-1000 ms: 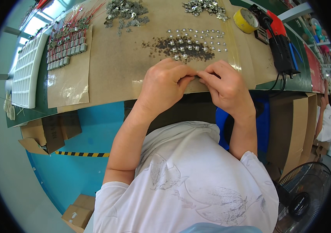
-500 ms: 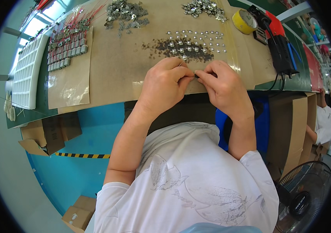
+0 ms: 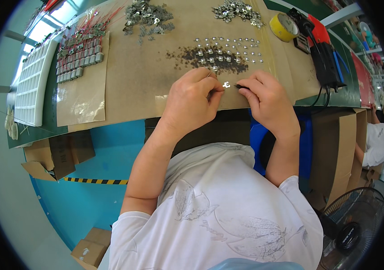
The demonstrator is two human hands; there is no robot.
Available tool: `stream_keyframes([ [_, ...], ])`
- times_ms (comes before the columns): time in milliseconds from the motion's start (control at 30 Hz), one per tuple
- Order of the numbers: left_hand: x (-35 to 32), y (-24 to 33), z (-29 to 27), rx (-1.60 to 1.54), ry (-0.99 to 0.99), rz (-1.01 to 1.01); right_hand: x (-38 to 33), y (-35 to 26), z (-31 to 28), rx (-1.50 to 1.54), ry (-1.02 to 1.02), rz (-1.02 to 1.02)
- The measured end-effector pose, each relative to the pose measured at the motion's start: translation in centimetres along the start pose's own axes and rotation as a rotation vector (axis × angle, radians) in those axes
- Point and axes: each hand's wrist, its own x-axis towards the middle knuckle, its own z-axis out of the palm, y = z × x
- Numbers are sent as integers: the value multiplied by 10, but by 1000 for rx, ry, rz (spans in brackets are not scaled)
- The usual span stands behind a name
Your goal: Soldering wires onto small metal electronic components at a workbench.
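Item: small silver metal clip point(image 3: 226, 84), lying on the brown paper sheet point(image 3: 133, 81) between both hands at the bench's near edge, close in where fine work is easiest. Left hand point(image 3: 192, 101): fingers curled, tips pinched just beside the clip at its 9 o'clock; actual contact cannot be told. Right hand point(image 3: 266, 99): closed on a thin dark tool point(image 3: 241, 86) pointing at the clip from 3 o'clock. At 12 o'clock, rows of laid-out clips point(image 3: 228, 48). At 10 o'clock, white compartment tray point(image 3: 32, 85), contents unclear. Yellow tape roll point(image 3: 284, 27) at 1 o'clock.

Tiny silver metal clip point(image 3: 226, 84), lying flat on brown cardboard sheet point(image 3: 142, 85), between both hands' fingertips
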Motion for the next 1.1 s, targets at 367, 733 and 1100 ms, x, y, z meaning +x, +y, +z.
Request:
stream_keyframes([
  [367, 5, 4, -4, -149, 171, -173, 10, 1, 10, 183, 5, 23],
  [733, 6, 6, -2, -178, 219, -235, 24, 13, 22, 81, 34, 6],
  [1100, 3, 1, -3, -167, 138, -182, 44, 22, 29, 46, 36, -35],
])
